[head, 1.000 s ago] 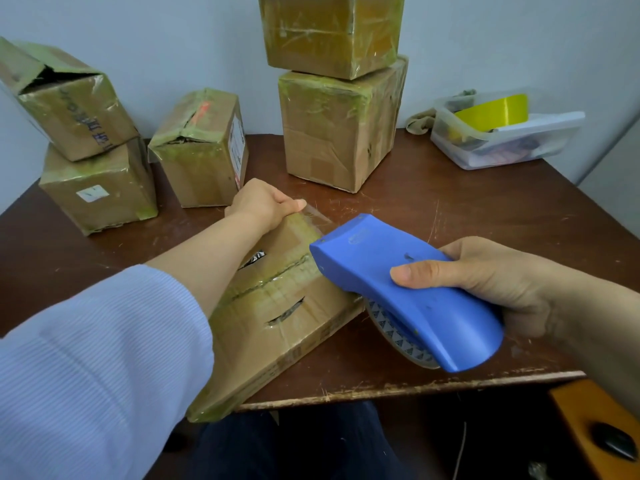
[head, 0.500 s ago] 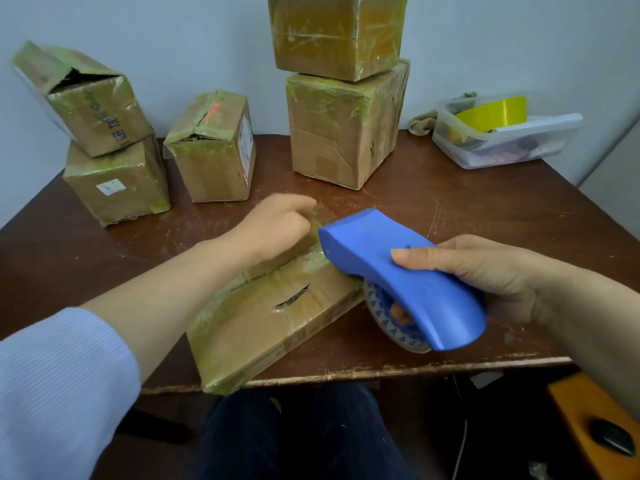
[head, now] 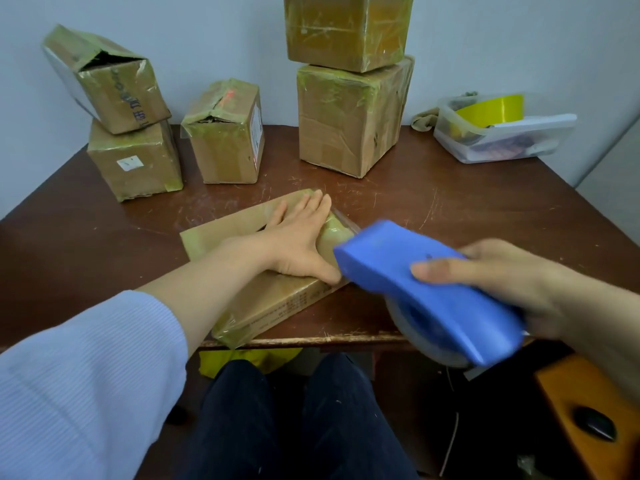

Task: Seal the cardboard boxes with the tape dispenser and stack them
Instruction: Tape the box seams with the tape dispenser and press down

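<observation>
A flat box (head: 273,299) is laid slantwise at the near edge of the table (head: 467,209), with its near corner hanging just over that edge. It is pressed down by the left hand (head: 298,240), which is spread flat on its top, fingers straight and close together, thumb stretched out to the right. A blue dispenser (head: 433,296) is clamped in the right hand (head: 512,282), with the thumb laid along its top. Its nose is held at the right side of the box, just beside the left thumb, and it is blurred. The two hands are held near each other but apart. A clear strip of tape (head: 344,220) is seen between the box's far right corner and the nose. At the back of the table a centre stack (head: 346,116) of two taped boxes is stood by the wall. To its left a small box (head: 225,140) with a torn top is stood alone. Farther left a left stack (head: 135,161) is seen, its upper box tilted and gaping open. At the back right a clear tub (head: 502,143) is placed, with a yellow roll (head: 491,107) inside. A light blue sleeve (head: 86,375) is worn on the left arm. A dark mouse (head: 594,424) is seen low at the right, on an orange surface.
</observation>
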Demonstrator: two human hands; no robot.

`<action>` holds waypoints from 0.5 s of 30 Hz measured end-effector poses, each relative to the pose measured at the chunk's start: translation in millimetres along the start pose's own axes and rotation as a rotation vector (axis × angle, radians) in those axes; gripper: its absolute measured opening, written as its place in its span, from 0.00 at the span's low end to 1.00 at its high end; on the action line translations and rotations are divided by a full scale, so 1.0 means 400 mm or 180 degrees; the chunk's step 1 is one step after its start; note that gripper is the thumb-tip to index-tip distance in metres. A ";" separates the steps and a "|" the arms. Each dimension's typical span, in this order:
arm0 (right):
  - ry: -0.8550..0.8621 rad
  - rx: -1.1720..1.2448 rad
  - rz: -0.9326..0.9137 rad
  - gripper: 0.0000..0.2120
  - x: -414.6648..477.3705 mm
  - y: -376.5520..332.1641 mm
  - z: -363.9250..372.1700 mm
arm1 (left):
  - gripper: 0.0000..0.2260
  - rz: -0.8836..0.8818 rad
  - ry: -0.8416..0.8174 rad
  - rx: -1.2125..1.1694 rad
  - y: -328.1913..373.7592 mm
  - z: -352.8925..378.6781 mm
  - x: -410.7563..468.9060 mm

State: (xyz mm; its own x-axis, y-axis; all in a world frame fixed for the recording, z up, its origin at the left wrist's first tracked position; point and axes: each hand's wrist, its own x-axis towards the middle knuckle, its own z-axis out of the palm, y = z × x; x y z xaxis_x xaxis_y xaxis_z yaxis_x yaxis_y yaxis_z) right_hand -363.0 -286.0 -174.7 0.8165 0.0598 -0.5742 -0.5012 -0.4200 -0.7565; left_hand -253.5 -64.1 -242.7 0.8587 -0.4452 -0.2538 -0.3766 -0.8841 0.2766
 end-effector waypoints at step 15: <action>0.0106 -0.0449 0.0491 0.27 -0.043 -0.016 -0.022 | 0.49 0.0048 -0.0345 -0.0168 0.006 -0.030 -0.007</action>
State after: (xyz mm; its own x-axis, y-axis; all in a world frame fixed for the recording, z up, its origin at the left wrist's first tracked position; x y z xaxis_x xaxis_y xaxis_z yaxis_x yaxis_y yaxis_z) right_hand -371.1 -292.4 -157.1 0.7435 -0.0440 -0.6673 -0.5778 -0.5447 -0.6078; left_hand -252.7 -63.1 -230.3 0.8094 -0.4738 -0.3470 -0.3681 -0.8697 0.3289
